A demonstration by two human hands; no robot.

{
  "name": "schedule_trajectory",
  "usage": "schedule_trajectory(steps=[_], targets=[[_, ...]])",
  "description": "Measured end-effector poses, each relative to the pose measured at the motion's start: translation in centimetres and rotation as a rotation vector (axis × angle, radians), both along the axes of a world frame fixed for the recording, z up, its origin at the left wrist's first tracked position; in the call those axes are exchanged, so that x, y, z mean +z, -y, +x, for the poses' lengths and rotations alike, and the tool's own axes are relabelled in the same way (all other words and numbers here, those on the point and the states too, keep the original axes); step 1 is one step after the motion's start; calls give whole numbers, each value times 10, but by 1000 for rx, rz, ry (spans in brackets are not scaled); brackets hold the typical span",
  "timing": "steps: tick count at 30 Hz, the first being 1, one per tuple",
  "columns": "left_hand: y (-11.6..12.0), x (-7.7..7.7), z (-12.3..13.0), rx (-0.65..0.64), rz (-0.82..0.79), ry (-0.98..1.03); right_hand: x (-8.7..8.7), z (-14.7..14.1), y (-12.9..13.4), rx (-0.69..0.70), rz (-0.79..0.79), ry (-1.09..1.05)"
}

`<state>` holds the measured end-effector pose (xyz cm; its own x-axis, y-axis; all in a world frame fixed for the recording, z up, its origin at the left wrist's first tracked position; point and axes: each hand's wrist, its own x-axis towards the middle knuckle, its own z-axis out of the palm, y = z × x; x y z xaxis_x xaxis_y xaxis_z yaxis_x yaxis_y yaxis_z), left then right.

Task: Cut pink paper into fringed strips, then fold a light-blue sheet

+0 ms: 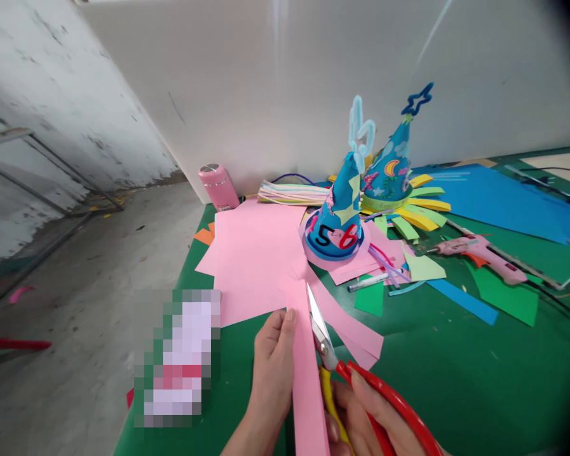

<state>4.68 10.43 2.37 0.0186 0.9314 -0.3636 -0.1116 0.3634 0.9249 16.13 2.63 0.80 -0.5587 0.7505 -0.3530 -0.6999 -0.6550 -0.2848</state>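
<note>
My left hand (274, 361) pinches a long pink paper strip (304, 373) between thumb and fingers. The strip runs toward me, and its far end lies by the large pink paper sheet (261, 253). My right hand (361, 411) is wrapped round the red handles of scissors (323, 342), whose blades point away from me along the strip's right edge. A yellow curved piece (330, 396) shows by the handles; I cannot tell what it belongs to. Just right of the blades lies another pink paper piece (356, 335).
Two blue cone party hats (339, 202) (392, 164) stand at the back. A pink glue gun (494, 256) with a cord lies right, near blue card (503, 196) and a marker (373, 280). Paper strips (289, 194) and a pink bottle (217, 187) are behind. Left, an object (185, 361) is blurred.
</note>
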Motion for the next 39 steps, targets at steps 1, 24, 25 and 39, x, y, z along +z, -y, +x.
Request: schedule_trajectory(steps=[1, 24, 25, 39], targets=[[0, 0, 0, 8, -5, 0, 2, 0, 0, -11, -5, -20], [-6, 5, 2, -36, -124, 306, 24, 25, -17, -78, -67, 94], [-7, 5, 3, -56, -139, 394, 22, 26, -18, -86, -42, 143], [6, -4, 12, -358, -157, 864, 33, 13, -68, -408, 488, 962]])
